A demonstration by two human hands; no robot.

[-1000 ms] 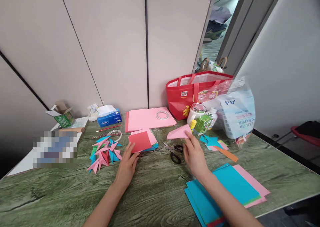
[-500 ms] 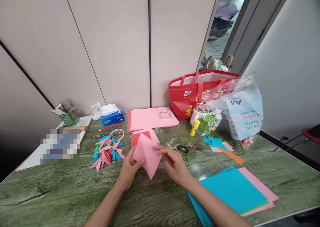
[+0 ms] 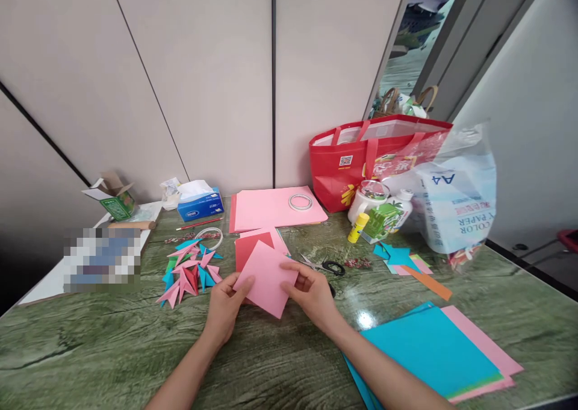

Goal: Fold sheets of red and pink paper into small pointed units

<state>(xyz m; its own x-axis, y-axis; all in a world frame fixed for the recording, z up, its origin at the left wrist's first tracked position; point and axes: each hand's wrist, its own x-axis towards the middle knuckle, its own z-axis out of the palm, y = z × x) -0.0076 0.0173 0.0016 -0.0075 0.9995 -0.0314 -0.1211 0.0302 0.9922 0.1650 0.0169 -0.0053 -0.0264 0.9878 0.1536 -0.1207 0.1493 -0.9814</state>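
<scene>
A pink paper square (image 3: 266, 276) is held just above the green wood-grain table (image 3: 112, 344), tilted like a diamond. My left hand (image 3: 226, 304) pinches its lower left edge with the thumb on top. My right hand (image 3: 311, 292) grips its right edge. Behind the square lies a small stack of red and pink squares (image 3: 250, 246). A heap of folded pink, red and blue paper points (image 3: 189, 268) sits to the left of my left hand.
Scissors (image 3: 327, 267) lie right of the stack. Large pink sheets with a tape ring (image 3: 300, 202) are at the back. A red bag (image 3: 356, 160), a glue stick (image 3: 356, 227), bottles and an A4 paper pack (image 3: 456, 205) stand back right. Blue and pink sheets (image 3: 428, 350) lie front right.
My right hand carried the pink paper from the back right to the middle. My left hand came off the red stack and joined it. The paper now shows as a flat square.
</scene>
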